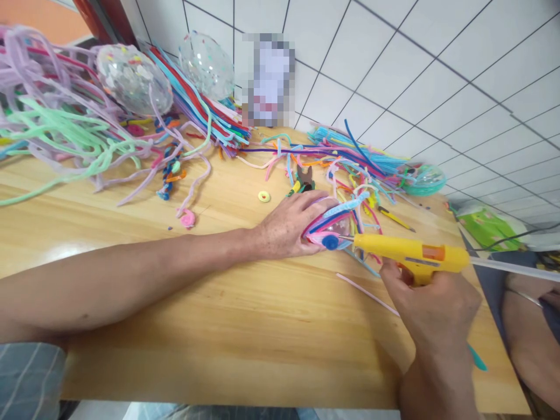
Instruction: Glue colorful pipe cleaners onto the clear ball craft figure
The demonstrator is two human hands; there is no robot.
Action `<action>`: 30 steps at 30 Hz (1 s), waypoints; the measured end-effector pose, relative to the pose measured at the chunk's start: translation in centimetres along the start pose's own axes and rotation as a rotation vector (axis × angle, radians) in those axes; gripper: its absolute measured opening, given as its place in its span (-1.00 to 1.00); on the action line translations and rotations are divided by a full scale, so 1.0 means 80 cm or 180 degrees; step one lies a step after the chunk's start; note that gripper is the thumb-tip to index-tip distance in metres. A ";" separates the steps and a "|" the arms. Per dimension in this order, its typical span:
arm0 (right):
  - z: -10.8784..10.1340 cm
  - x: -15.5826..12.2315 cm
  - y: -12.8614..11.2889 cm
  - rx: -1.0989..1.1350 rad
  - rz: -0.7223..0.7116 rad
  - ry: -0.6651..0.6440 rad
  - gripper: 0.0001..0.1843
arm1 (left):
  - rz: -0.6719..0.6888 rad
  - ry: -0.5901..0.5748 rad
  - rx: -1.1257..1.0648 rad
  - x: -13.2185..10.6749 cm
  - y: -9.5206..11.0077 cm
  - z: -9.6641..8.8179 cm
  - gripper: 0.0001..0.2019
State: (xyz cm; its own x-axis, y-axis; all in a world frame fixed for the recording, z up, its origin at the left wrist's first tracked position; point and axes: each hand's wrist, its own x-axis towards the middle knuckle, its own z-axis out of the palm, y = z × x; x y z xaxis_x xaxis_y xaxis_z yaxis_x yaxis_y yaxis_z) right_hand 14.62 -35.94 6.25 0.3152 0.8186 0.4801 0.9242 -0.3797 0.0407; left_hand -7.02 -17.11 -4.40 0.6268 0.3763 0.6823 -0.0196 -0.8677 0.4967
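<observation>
My left hand (293,226) is wrapped round a clear ball covered with pink, blue and purple pipe cleaners (335,219). A dark blue round coil (331,242) sits on its near side. In my right hand (437,303) is a yellow hot glue gun (406,251), fingers closed round its handle. The gun's nozzle points left, right beside the blue coil; whether it touches cannot be made out. A white glue stick (511,267) sticks out from the gun's rear. My left fingertips are partly hidden behind the ball.
Pliers (305,178) lie just beyond my left hand, with a yellow cutter (396,219) to the right. Loose pipe cleaners (65,134) heap at the left. Clear balls (135,79) and a phone-like blurred object (271,79) stand by the tiled wall. A person's leg (529,332) is at right.
</observation>
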 end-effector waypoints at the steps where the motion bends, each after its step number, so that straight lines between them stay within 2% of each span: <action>1: 0.000 0.001 0.000 0.0001 -0.0016 -0.0010 -0.59 | 0.0013 0.0006 -0.0002 0.000 0.000 0.000 -0.19; 7: 0.000 0.005 -0.002 0.0037 -0.0080 -0.0079 -0.58 | 0.0019 -0.0030 0.0055 0.000 -0.001 0.001 -0.21; 14: -0.003 0.012 -0.007 -0.0038 -0.0162 0.0027 -0.50 | -0.0076 -0.0125 0.0171 0.000 -0.001 0.004 -0.18; 20: 0.016 0.011 0.006 -0.0196 -0.0563 0.0765 -0.48 | -0.0172 -0.0248 0.0229 0.001 0.002 0.003 -0.18; 25: 0.022 0.010 0.003 -0.0286 -0.0690 0.0642 -0.45 | -0.0099 -0.0216 0.0300 0.002 0.002 0.004 -0.20; 30: 0.019 0.009 0.002 -0.0306 -0.0951 0.0690 -0.44 | -0.0111 -0.0164 0.0233 0.002 0.001 0.007 -0.21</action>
State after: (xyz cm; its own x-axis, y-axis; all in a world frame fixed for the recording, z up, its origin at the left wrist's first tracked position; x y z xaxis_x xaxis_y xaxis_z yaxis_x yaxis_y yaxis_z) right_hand 15.35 -34.76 5.31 -0.0277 0.7930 0.6086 0.9408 -0.1851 0.2840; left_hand -6.47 -17.34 -4.54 0.6655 0.3912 0.6357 0.0588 -0.8765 0.4778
